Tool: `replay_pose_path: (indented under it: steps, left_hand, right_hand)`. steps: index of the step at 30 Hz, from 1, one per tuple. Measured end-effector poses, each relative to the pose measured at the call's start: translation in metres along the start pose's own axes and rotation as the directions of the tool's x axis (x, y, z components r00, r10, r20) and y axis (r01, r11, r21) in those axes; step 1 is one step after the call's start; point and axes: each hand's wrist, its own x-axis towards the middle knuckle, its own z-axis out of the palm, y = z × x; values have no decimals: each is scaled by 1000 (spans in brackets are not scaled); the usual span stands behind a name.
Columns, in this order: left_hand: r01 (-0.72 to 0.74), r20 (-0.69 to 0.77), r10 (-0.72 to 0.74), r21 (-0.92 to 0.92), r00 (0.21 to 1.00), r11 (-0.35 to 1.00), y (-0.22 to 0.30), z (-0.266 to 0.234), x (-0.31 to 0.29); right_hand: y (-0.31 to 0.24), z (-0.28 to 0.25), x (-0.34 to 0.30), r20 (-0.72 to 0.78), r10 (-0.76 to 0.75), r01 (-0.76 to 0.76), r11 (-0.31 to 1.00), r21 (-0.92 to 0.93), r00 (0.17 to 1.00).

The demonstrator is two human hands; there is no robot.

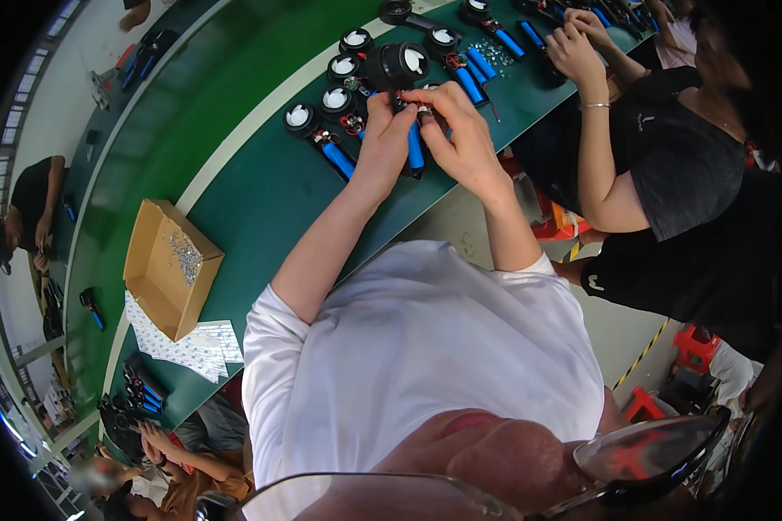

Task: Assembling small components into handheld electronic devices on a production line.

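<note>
A half-open black flashlight (394,66) with a round lens head lies at the table's near edge, a blue battery (416,148) in its handle. My left hand (382,143) is closed round the handle just below the head. From the other side, my right hand (466,139) pinches with bent fingers at the same handle, beside red wires. What sits between its fingertips is too small to make out. Several similar open flashlights (299,118) with white reflectors, red wires and blue batteries lie around my hands.
An open cardboard box (161,291) of small metal parts stands left, on printed white sheets (182,352). Loose small clear or metallic parts (493,56) lie beyond my right hand. A green belt (208,87) runs behind. A co-worker's hands (573,48) work at right.
</note>
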Motion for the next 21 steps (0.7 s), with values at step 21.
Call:
replay_pose_path:
  steps: [21]
  left_hand:
    - [4,160,32,-220,987,976,-10,-12,-1]
  right_hand:
    - [-2,-7,-11,-72,14,-2,986,169,997]
